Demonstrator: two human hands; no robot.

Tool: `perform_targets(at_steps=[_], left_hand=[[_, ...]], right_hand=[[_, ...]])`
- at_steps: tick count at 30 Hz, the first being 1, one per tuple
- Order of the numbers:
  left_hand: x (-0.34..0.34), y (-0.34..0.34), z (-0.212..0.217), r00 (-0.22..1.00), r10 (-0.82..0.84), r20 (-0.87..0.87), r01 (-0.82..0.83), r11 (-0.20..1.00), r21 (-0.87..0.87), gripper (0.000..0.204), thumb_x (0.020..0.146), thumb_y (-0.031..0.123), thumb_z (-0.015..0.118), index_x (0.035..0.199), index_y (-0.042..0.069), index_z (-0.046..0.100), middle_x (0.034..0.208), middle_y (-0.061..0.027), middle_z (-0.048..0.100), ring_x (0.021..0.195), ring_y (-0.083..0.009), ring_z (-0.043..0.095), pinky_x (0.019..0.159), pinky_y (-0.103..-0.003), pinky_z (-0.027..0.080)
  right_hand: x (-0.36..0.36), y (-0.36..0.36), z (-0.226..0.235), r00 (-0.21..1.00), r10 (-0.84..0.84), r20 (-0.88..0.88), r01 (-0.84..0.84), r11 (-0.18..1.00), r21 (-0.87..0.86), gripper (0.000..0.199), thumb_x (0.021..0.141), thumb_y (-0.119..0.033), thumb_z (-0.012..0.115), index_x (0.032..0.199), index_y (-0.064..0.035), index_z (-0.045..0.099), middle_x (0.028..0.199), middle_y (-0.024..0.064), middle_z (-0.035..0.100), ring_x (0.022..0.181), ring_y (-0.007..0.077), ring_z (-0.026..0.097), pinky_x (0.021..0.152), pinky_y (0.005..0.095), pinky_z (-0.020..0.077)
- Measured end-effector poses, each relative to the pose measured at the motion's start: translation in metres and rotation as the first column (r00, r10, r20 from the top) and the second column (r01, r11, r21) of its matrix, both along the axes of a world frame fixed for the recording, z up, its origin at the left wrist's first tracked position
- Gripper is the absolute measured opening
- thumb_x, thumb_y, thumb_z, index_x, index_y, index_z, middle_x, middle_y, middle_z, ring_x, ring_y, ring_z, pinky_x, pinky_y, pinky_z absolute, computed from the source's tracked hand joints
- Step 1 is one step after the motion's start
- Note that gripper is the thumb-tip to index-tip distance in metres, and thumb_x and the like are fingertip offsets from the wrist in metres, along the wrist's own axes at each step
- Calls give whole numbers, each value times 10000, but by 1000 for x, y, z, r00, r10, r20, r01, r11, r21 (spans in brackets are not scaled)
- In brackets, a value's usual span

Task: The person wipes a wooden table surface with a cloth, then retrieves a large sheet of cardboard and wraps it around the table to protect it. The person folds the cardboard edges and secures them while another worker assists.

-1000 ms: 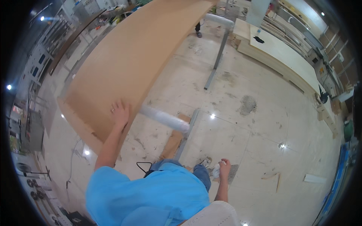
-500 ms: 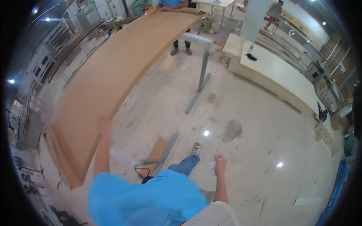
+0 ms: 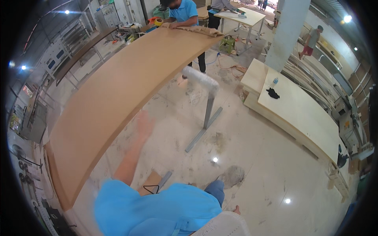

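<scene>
A long board wrapped in brown cardboard (image 3: 114, 90) stretches from the near left to the far middle. Off its right edge is my left hand (image 3: 144, 124), raised over the floor and smeared by motion, so its fingers do not show clearly. Only a bit of my right hand (image 3: 237, 209) peeks out at the lower right beside my body; its fingers and anything in them are hidden. A co-worker in a blue shirt (image 3: 185, 12) leans over the board's far end, hands on the folded cardboard (image 3: 197, 30) there, with a yellow tape roll (image 3: 158, 21) close by.
A metal stand with a plastic-wrapped top bar (image 3: 201, 78) is right of the board. Pale panels (image 3: 301, 106) are stacked farther right, bearing a black cloth (image 3: 273, 93) and a bottle (image 3: 275, 81). A pillar (image 3: 281, 39) rises behind. Another person (image 3: 311, 41) walks at the far right.
My left hand has left the board's edge and moved right and forward. My right hand, earlier in view with something small and whitish, has dropped back mostly out of sight. The view has shifted forward.
</scene>
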State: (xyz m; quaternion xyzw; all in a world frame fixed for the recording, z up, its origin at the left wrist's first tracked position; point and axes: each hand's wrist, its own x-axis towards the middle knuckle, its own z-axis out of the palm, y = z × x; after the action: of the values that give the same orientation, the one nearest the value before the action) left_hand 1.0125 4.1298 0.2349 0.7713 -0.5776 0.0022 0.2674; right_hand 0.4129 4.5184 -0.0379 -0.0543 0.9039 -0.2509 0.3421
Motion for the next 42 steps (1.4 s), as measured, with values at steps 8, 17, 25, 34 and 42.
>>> perform_targets(at_steps=[8, 17, 25, 34, 42], left_hand=[[-231, -157, 13, 731, -330, -597, 348, 933, -89, 259, 932, 200, 657, 1131, 34, 668, 1087, -141, 692, 976, -225, 656, 873, -337, 507], [-286, -286, 68, 461, -184, -868, 205, 974, -97, 266, 1003, 188, 595, 1162, -21, 640, 1003, -76, 696, 918, -128, 648, 841, -279, 515], [-270, -452, 58, 455, -87, -886, 123, 992, -34, 281, 1033, 231, 545, 1154, -4, 641, 1053, -72, 687, 987, -142, 646, 899, -307, 524], [-277, -580, 99, 281, -106, -954, -173, 972, -159, 325, 1021, 268, 578, 1204, 3, 629, 1048, -35, 679, 1012, -123, 618, 928, -275, 482], [-252, -732, 125, 601, 272, -752, -152, 962, 226, 474, 967, 371, 616, 1157, -64, 622, 925, -148, 684, 874, -194, 651, 767, -335, 514]], right_hand=[[-129, -240, -37, 891, 447, 78, -416, 874, -253, 232, 855, -191, 658, 839, 39, 684, 719, 108, 630, 628, 236, 578, 578, 395, 474], [-112, -705, 130, 615, 770, 170, -607, 600, -522, 380, 809, -52, 670, 1185, -17, 626, 957, 114, 685, 871, 188, 647, 748, 328, 520], [-28, -930, 190, 504, 859, 85, -645, 440, -625, 227, 886, -86, 664, 1094, 2, 640, 898, 55, 649, 800, 129, 614, 723, 272, 500], [66, -1083, 266, 267, 897, -352, -815, 15, -579, 270, 882, -181, 702, 1069, 6, 646, 928, 105, 668, 937, 241, 628, 888, 367, 482], [182, -1259, 337, -158, 491, -857, -775, -599, -201, 745, 757, -242, 819, 1399, -124, 459, 1380, 173, 492, 1048, 366, 643, 866, 420, 533]])
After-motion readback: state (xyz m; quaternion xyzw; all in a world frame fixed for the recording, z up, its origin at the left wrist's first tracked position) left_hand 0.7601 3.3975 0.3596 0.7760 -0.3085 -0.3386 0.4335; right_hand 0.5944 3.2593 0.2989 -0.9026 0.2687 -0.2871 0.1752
